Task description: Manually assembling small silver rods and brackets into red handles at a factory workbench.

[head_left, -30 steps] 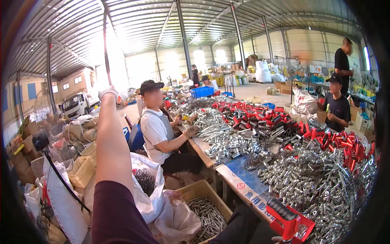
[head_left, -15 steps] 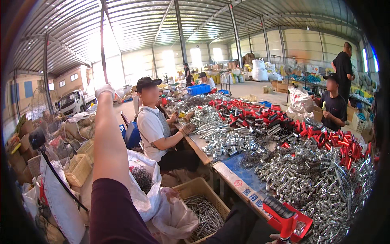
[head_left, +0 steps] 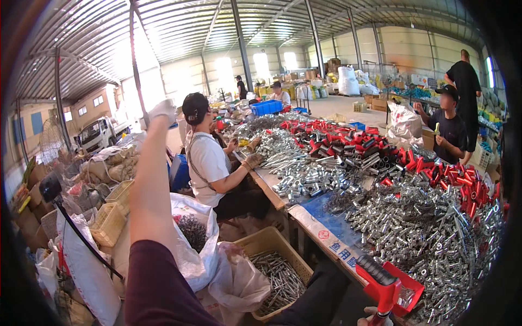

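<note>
My left arm is stretched up and forward, and my white-gloved left hand is raised against the bright background, apart from the table. Its fingers are too washed out to read. At the lower edge my gloved right hand, mostly cut off, is closed around the lower red stem of a red tool with a black ribbed grip. Beside that tool is a red tray with small metal pieces. A large heap of shiny metal parts covers the table near it, with red handles piled farther back.
Below the table edge stands a yellow crate of metal rods, next to a white sack with dark wire pieces. A co-worker in a white shirt sits at the left of the table. Another co-worker is across it. A black lamp-like head rises at left.
My left hand has shifted up and to the right. The seated co-worker in white has turned their head away. The red tool in my right hand appears slightly farther right.
</note>
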A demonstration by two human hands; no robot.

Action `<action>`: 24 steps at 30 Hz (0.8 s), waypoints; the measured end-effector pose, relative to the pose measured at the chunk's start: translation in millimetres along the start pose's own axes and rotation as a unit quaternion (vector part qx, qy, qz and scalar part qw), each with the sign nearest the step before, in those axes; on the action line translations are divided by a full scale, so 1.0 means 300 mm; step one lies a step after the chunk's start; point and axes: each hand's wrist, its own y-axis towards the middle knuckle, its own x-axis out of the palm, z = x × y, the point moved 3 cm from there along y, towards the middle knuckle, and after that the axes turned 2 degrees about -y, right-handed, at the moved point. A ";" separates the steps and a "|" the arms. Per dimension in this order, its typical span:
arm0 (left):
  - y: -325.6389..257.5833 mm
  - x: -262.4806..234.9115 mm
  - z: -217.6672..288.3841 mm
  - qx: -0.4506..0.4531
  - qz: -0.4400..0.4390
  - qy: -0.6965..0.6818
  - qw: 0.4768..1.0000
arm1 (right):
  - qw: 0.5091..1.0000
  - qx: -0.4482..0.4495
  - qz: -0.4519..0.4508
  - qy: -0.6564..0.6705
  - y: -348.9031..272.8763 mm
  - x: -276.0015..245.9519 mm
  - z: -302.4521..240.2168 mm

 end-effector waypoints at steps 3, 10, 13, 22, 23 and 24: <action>-0.259 0.120 0.460 0.388 0.023 -0.293 0.873 | 1.000 0.010 0.006 -0.008 0.006 0.018 0.016; -1.620 -0.047 0.985 0.661 -0.203 -0.503 0.518 | 0.996 0.051 0.048 -0.057 -0.038 0.039 0.076; -1.834 -0.014 1.093 0.646 -0.294 -0.509 0.486 | 0.984 0.046 0.097 -0.140 -0.064 0.032 0.059; -1.922 -0.041 1.272 0.684 -0.206 -0.393 0.579 | 0.952 0.135 0.118 -0.249 0.013 -0.010 -0.006; -1.919 -0.039 1.282 0.685 -0.210 -0.402 0.570 | 0.965 0.152 0.073 -0.202 0.007 -0.019 0.012; -1.915 -0.034 1.289 0.685 -0.211 -0.409 0.565 | 0.975 0.161 0.027 -0.150 0.001 -0.026 0.020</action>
